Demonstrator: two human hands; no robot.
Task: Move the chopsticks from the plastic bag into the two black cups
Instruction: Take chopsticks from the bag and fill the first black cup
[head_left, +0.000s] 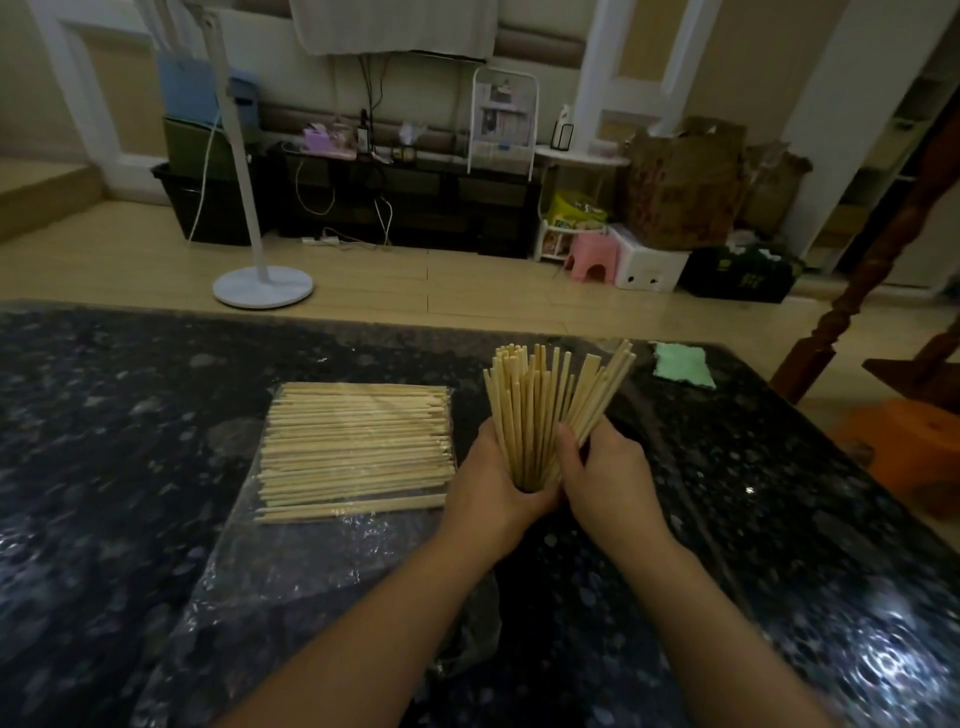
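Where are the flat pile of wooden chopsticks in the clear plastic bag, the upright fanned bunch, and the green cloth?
Flat pile of wooden chopsticks (356, 449): head view, middle of the pile.
Upright fanned bunch (545, 405): head view, mid-length of the sticks.
Green cloth (683, 365): head view, cloth's centre.

I look across a dark speckled stone table (130, 415). On its far right corner lies a green cloth (683, 365). Beyond the table's far edge a white fan stand (262, 283) rises from the pale floor. Farther back from the table I see a black low cabinet (415, 208), a pink stool (592, 262) and cardboard boxes (685, 187).
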